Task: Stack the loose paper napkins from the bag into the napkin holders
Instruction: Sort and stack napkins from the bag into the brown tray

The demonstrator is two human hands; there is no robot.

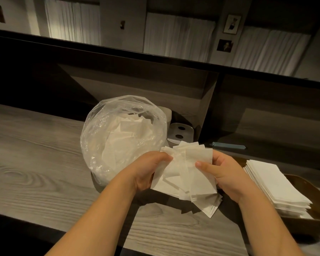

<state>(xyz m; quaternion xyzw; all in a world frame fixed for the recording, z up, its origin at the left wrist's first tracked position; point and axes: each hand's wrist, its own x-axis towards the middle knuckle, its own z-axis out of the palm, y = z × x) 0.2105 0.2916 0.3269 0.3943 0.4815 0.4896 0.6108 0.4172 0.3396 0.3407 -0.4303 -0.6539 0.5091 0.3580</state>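
A fanned, uneven bundle of white paper napkins point(185, 174) is held above the wooden counter between both hands. My left hand point(148, 172) grips its left edge, and my right hand point(223, 174) grips its right edge with the thumb laid across the front. A clear plastic bag point(118, 137) with more loose napkins inside stands open just behind and left of my left hand. At the right, a neat stack of napkins point(277, 187) lies in a dark brown holder tray point(307, 183).
The grey wood-grain counter point(35, 163) stretches to the left. Behind the bag stands a white container with two dark holes point(180, 132). A pale blue flat object point(227, 145) lies on the ledge to the right. A raised dark partition runs along the back.
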